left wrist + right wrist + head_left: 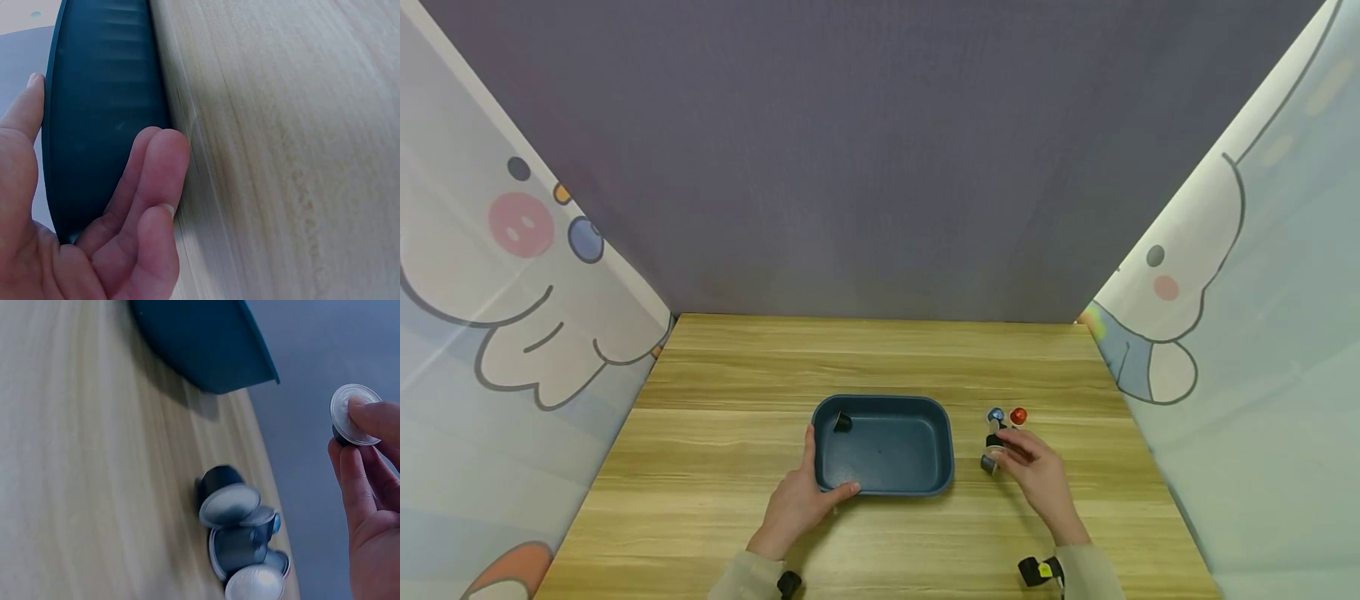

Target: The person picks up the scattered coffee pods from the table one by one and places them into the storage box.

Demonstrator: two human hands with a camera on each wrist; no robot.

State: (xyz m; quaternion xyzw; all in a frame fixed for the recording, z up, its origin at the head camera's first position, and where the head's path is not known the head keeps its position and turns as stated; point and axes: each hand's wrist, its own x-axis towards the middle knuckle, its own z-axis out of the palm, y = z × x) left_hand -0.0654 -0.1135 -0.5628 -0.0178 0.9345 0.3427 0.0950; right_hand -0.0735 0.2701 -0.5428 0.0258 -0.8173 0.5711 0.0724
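My left hand point(797, 505) holds the near left corner of a dark blue rectangular tray point(887, 492). Its thumb lies on the near rim, and in the left wrist view the other fingers point(165, 162) bend against the outer wall. Between thumb and fingertips, my right hand point(1043, 479) pinches a black coffee capsule point(340, 428) with its silver lid towards the thumb. This capsule is raised above a small cluster of capsules point(240, 547) right of the tray. Inside the tray, near its far left corner, lies one black capsule point(843, 422).
The cluster includes a blue capsule point(996, 413), a red capsule point(1018, 415) and a dark grey capsule point(988, 463); my right hand partly hides it. A wooden table point(730, 375) meets a dark grey back panel point(880, 167). Cartoon-printed side panels point(1247, 467) flank it.
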